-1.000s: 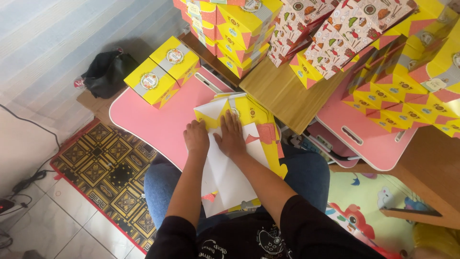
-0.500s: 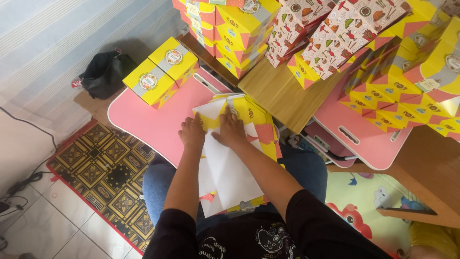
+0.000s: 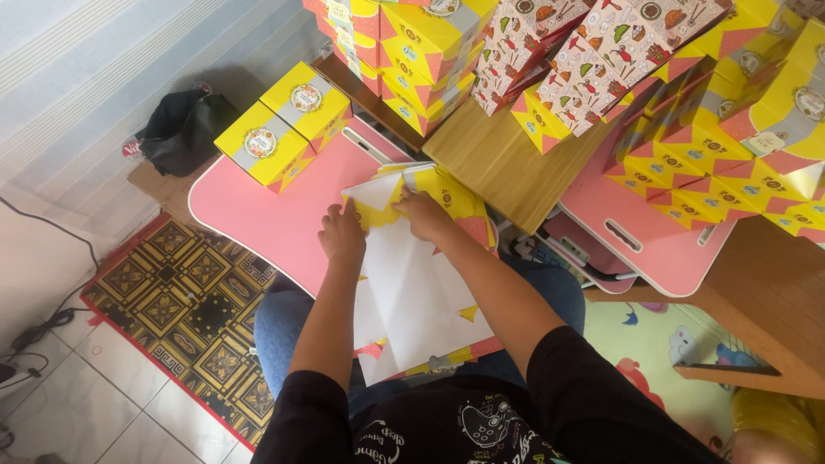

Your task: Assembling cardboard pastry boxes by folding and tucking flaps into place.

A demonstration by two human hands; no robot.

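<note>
A flat, unfolded cardboard box blank [image 3: 412,292], white inside with yellow and pink printed edges, lies on my lap and on the pink table [image 3: 266,215]. My left hand [image 3: 342,234] rests on its upper left part, fingers curled on a yellow flap. My right hand [image 3: 423,215] presses down on the top flap beside it. Both hands grip the blank's far edge.
Two assembled yellow boxes [image 3: 284,125] stand on the pink table at the left. Stacks of yellow and patterned boxes [image 3: 601,51] fill a wooden table [image 3: 507,163] and another pink table [image 3: 636,232] ahead and right. A black bag [image 3: 180,129] lies by the wall; a patterned mat [image 3: 180,309] covers the floor.
Both hands have shifted slightly up the blank toward its far edge and are pressing on the top flaps. The boxes around have not moved.
</note>
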